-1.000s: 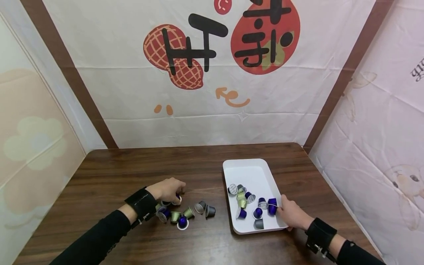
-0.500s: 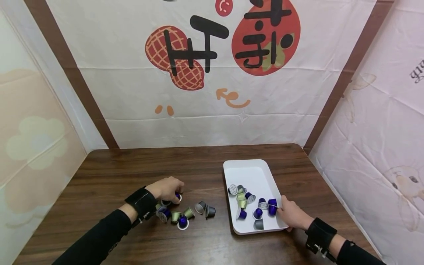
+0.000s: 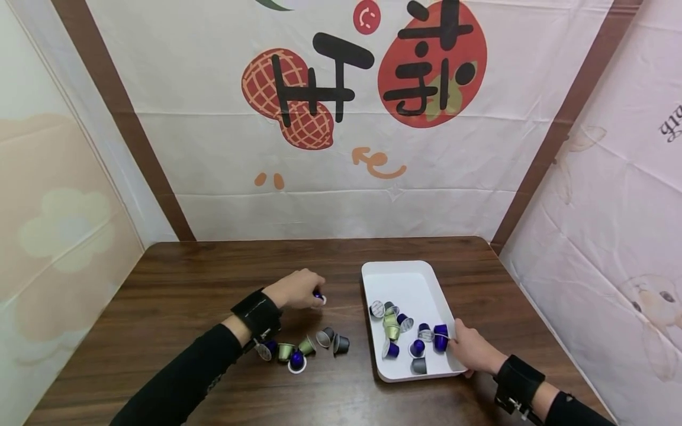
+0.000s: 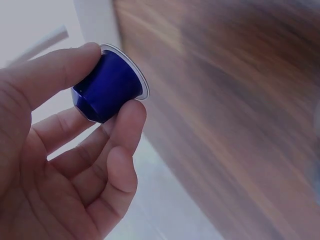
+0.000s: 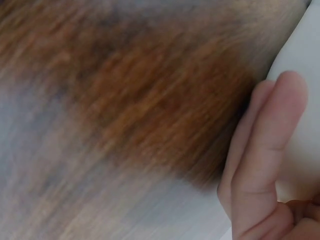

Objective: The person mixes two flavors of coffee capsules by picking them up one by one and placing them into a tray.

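Note:
My left hand pinches a blue coffee capsule between thumb and fingers, lifted off the table. In the left wrist view its pale rim points up and right. Below that hand, loose capsules lie on the table: a green one, a blue one on its rim, and a grey one, among others. My left wrist hides part of this group. My right hand grips the white tray at its near right corner. Straight fingers lie along the tray's side in the right wrist view.
Several capsules sit in the tray, among them a green one, a blue one and a grey one. Around the wooden table hang printed cloth walls, at the back and both sides.
My left hand has lifted the blue capsule out of the loose group and moved right and away from me. The right hand and tray have stayed together in place.

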Tool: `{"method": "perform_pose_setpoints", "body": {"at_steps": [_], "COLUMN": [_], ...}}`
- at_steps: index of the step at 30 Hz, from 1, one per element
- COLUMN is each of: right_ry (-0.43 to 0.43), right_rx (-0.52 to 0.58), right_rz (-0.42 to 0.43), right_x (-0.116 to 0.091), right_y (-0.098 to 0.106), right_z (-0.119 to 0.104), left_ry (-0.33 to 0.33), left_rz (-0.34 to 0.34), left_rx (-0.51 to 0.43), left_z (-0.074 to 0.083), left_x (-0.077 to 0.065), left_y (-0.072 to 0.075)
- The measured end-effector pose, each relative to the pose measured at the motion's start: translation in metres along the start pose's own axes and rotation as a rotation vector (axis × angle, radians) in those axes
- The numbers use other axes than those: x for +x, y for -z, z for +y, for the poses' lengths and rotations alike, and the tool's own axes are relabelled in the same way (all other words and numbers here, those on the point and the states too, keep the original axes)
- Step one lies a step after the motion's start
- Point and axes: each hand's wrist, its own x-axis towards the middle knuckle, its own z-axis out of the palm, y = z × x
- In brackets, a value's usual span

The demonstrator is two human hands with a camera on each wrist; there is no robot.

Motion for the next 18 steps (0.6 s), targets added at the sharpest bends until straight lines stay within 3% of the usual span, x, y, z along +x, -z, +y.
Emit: {"method": "perform_pose_setpoints", "body": {"at_steps": [10,18], "right_ry": [0.007,0.007], "right_rx": [0.008,0.013], "right_rz": [0.001,-0.018], "right_x": [0.001,0.000], "right_y": [0.000,0.002], "right_z": [0.003,0.004], "left_ry": [-0.176,-0.160], "left_rz": [0.062,0.048], "left_rx": [0.040,0.049], "left_z": [0.059,0.082], "left_x": [0.046,0.070], "left_y": [0.003,-0.004]}}
